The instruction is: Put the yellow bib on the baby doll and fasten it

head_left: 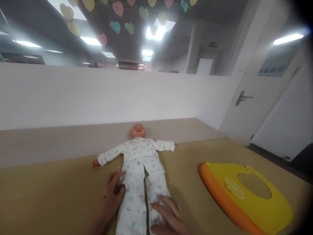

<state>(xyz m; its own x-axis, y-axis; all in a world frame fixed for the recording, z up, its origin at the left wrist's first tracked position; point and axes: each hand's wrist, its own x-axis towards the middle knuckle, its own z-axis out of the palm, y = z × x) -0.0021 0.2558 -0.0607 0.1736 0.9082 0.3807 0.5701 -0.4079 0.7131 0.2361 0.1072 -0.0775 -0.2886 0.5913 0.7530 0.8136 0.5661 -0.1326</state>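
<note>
A baby doll [138,131] lies on its back on the table, arms stretched out to both sides. It wears a white patterned top [140,153] and matching trousers [132,199]. My left hand [112,192] rests at the doll's hip on the left side, thumb and fingers apart along the edge of the cloth. Over the trouser leg on the right, my right hand [168,215] lies with its fingers spread. Neither hand visibly grips the cloth. The lower ends of the trouser legs run out of the picture.
A yellow silicone bib [259,209] with an orange pocket lies at the right on the tan tabletop [61,195]. Behind the table runs a white wall [97,94] under a window with paper hearts. A door [264,88] stands at the right.
</note>
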